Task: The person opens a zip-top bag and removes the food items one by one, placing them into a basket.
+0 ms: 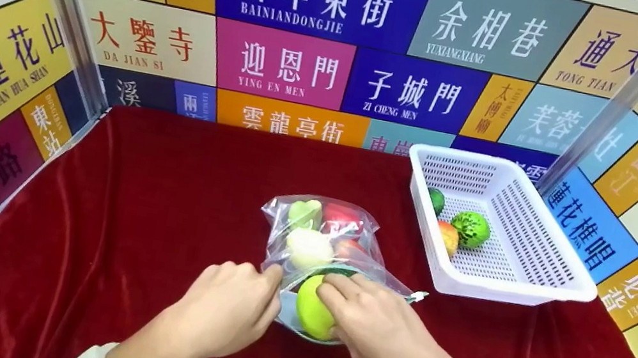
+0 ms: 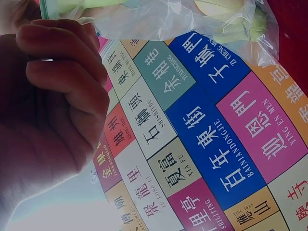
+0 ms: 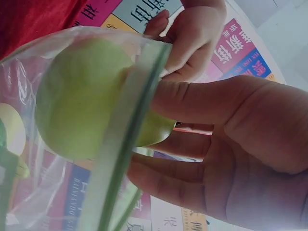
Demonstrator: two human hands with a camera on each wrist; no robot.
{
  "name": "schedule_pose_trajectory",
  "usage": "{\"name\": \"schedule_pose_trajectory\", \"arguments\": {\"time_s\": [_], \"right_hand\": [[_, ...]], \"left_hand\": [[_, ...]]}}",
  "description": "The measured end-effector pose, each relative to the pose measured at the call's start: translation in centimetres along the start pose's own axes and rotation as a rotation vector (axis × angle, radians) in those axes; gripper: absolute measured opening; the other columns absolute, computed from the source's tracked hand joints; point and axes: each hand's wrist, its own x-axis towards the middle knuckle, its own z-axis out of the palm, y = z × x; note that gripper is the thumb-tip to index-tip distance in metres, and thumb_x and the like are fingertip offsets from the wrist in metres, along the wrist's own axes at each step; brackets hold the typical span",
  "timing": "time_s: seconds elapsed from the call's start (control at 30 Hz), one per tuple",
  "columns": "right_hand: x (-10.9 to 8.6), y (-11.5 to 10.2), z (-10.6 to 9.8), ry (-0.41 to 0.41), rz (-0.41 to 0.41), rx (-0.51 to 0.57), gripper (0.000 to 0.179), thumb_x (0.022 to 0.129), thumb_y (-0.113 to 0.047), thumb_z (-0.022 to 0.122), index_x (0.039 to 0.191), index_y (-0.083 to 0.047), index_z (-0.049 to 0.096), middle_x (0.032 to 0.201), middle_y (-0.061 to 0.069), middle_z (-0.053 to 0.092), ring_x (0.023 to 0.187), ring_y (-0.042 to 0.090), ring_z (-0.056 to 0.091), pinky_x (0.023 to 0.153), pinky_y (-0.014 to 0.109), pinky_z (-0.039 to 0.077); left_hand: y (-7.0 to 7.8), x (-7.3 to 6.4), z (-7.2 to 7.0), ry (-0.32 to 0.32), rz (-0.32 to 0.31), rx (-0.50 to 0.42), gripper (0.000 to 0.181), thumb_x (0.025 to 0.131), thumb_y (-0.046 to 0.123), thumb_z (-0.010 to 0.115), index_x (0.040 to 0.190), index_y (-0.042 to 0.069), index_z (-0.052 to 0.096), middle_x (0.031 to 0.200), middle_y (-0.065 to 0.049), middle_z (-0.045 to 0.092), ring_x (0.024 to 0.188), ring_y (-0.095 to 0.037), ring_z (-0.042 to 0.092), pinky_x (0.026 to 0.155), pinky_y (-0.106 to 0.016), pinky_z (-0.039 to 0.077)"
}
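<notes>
A clear zip bag [image 1: 375, 250] lies on the red cloth, its mouth turned toward me. My left hand [image 1: 227, 303] pinches the left edge of that mouth; in the left wrist view its fingers are curled at the bag's rim. My right hand [image 1: 385, 326] holds a green apple [image 1: 313, 311] between thumb and fingers. The right wrist view has most of the apple behind the clear film and the green zip strip [image 3: 127, 137]. Deeper in the bag are a light green piece [image 1: 305, 212], a red one [image 1: 342, 215], a pale round one [image 1: 309, 249] and a smaller reddish one.
At the right stands a white slotted basket [image 1: 539, 297]. It holds a dark green fruit [image 1: 435, 200], a green bumpy fruit [image 1: 470, 229] and an orange-red fruit [image 1: 448, 237]. Red cloth [image 1: 161, 191] covers the table; printed panels and metal posts [image 1: 625, 94] surround it.
</notes>
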Motion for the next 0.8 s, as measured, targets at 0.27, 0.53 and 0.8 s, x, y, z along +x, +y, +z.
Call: {"name": "schedule_pose_trajectory", "arguments": {"time_s": [0.27, 0.53, 0.8], "right_hand": [[-0.4, 0.2, -1.5, 0.000, 0.002, 0.087, 0.054, 0.067, -0.009, 0.086, 0.113, -0.010, 0.059, 0.109, 0.002, 0.064, 0.101, 0.019, 0.065, 0.091, 0.032, 0.054], [-1.1, 0.4, -3.2, 0.028, 0.018, 0.142, 0.053, 0.071, -0.013, 0.089, 0.116, -0.010, 0.062, 0.117, 0.002, 0.065, 0.110, 0.019, 0.065, 0.091, 0.034, 0.057], [-1.6, 1.2, -4.7, 0.119, 0.007, 0.233, 0.049, 0.076, -0.018, 0.087, 0.118, -0.009, 0.063, 0.125, 0.004, 0.066, 0.108, 0.020, 0.065, 0.090, 0.035, 0.057]], "left_hand": [[-0.2, 0.0, -0.2, -0.031, -0.009, -0.022, 0.018, 0.092, 0.020, 0.058, 0.078, 0.012, 0.052, 0.053, 0.005, 0.036, 0.044, -0.010, 0.034, 0.039, -0.026, 0.028], [-0.3, 0.1, -0.2, -0.037, -0.016, -0.034, 0.018, 0.093, 0.021, 0.057, 0.078, 0.012, 0.053, 0.053, 0.004, 0.037, 0.045, -0.010, 0.036, 0.040, -0.026, 0.029], [-0.4, 0.0, 0.0, -0.021, -0.011, -0.026, 0.019, 0.091, 0.018, 0.056, 0.075, 0.013, 0.049, 0.052, 0.005, 0.035, 0.045, -0.009, 0.033, 0.039, -0.025, 0.027]]}}
